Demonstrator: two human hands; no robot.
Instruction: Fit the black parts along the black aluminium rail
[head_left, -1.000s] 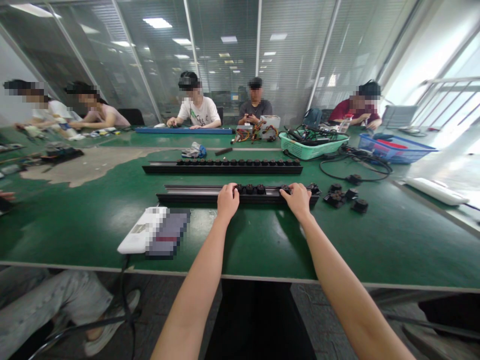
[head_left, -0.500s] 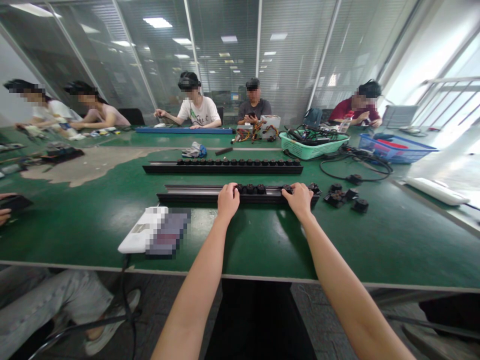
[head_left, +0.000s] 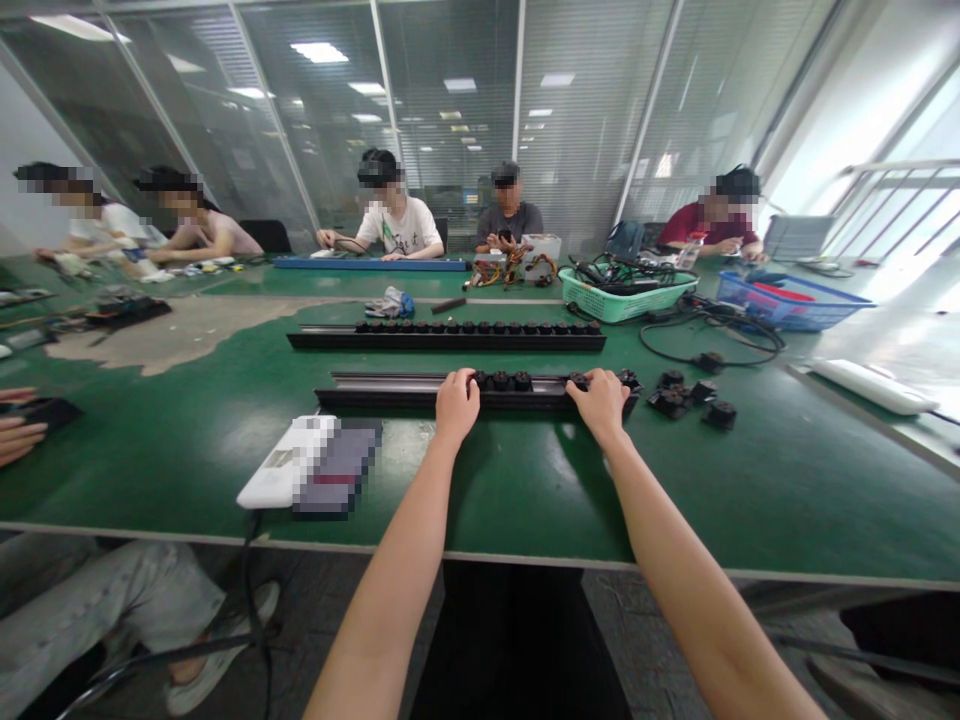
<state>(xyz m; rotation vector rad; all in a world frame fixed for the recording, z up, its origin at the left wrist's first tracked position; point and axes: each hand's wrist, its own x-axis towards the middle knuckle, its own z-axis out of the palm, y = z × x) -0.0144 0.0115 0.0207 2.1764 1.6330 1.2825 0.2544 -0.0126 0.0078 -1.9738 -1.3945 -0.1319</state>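
A long black channel rail [head_left: 390,398] lies across the table in front of me. Several small black round-topped modules [head_left: 501,381] sit in its slot right of the middle. My left hand [head_left: 457,405] is closed around the left end of that row, fingertips on the leftmost module. Between thumb and fingers of my right hand [head_left: 601,405] is another black module [head_left: 576,382], in the slot with a gap to its left. Its underside is hidden. More modules [head_left: 628,379] show at the rail's right end, partly behind my right hand.
Loose black modules [head_left: 670,400] lie to the right. Behind stands a second rail [head_left: 450,342] lined with modules. A white device [head_left: 281,470] and a dark phone-like slab [head_left: 337,475] lie front left. Farther back are a green basket [head_left: 626,300], a blue basket [head_left: 795,305] and co-workers.
Both my hands stay almost still on the rail and modules. At the left edge a co-worker's hands come further into view with a dark object. The white-shirted co-worker's raised hand has come down.
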